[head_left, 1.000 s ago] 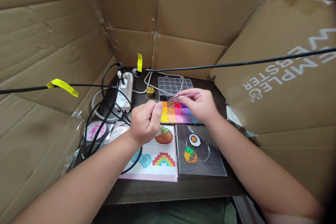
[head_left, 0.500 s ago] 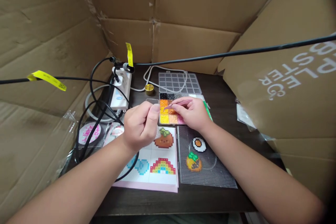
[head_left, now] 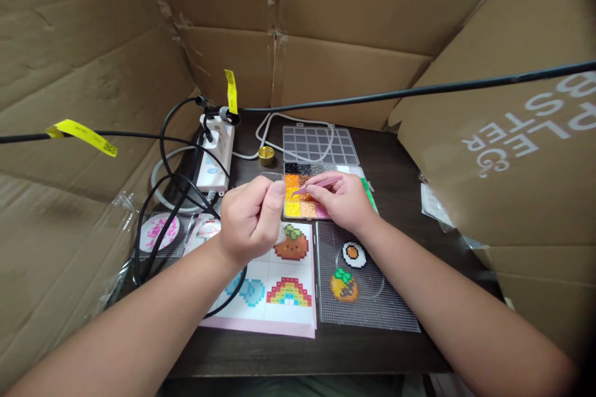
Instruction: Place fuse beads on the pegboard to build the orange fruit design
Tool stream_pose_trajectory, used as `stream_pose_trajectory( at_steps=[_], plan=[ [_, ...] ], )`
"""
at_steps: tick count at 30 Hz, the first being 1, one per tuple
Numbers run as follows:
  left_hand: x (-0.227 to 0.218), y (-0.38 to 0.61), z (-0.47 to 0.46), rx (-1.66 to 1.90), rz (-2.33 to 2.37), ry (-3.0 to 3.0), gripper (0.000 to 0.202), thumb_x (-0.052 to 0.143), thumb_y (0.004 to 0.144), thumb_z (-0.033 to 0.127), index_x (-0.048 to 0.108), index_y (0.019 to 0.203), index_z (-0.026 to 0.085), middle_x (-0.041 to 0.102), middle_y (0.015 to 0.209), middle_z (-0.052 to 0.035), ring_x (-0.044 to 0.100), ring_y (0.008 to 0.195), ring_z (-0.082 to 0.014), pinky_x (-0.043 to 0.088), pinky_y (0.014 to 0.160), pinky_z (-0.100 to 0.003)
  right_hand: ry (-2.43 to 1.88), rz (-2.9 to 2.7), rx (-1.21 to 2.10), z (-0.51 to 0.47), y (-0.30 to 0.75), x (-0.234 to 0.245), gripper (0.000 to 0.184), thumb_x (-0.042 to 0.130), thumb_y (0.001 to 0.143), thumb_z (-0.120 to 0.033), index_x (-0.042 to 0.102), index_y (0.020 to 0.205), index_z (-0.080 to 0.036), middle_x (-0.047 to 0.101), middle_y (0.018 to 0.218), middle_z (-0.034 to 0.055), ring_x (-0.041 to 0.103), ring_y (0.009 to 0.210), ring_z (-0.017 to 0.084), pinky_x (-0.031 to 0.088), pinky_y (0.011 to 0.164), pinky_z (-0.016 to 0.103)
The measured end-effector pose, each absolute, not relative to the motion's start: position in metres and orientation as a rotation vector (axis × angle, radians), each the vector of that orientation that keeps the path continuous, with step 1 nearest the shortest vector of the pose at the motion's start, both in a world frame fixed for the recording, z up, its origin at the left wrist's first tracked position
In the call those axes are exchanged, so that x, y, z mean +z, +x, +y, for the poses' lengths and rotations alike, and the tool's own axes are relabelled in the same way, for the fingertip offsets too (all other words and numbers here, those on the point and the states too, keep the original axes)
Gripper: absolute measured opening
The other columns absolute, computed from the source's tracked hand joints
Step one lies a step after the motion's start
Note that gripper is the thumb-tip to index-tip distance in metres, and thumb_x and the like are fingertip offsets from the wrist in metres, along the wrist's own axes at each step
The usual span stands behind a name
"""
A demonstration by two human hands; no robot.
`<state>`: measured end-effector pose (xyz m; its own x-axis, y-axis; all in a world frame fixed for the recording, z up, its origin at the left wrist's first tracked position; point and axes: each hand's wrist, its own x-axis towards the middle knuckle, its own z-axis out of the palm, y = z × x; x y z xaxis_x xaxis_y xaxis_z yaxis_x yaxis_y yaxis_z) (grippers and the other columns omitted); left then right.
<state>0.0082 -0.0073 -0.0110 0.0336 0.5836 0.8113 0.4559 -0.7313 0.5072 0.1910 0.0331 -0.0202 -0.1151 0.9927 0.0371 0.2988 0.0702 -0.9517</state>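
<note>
Pink tweezers (head_left: 328, 183) are pinched in my right hand (head_left: 347, 198). Their bent tips reach the yellow-orange beads on the left side of the bead box (head_left: 307, 218), which is divided into colour compartments. My left hand (head_left: 251, 217) is closed in a fist over the pattern sheet (head_left: 291, 321). What the fist holds, if anything, is hidden; something pale and translucent shows just below it. On the clear pegboard (head_left: 382, 316) lie a fried-egg bead figure (head_left: 354, 255) and an orange round one (head_left: 344, 286) with green leaves and a patchy middle.
Black cables (head_left: 179, 181) loop at the left by a white power strip (head_left: 216, 155), and one cable crosses above the table. A small gold tin (head_left: 266, 156) stands behind the box. A round dish (head_left: 159, 232) holds pink beads. Cardboard walls (head_left: 349, 74) surround the table.
The whole view has shifted very slightly. My hands keep the same pose, with the tweezer tips still at the yellow-orange beads.
</note>
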Motion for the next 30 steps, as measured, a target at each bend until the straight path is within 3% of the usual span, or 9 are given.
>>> stream_pose_trajectory(
  at_steps=[30],
  plan=[
    [-0.0084,0.0093,-0.007,1.794,1.101,2.18,0.029,0.051,0.09,0.011,0.043,0.063,0.017,0.034,0.049,0.0049,0.031,0.042,-0.0046,0.025,0.04,-0.023,-1.34,-1.557,1.076,0.0327,0.1907,-0.0209,0.015,0.071,0.072,-0.03,0.072,0.076,-0.016,0.077,0.078,0.0088,0.073,0.075,0.021,0.059,0.072,0.035]
  ],
)
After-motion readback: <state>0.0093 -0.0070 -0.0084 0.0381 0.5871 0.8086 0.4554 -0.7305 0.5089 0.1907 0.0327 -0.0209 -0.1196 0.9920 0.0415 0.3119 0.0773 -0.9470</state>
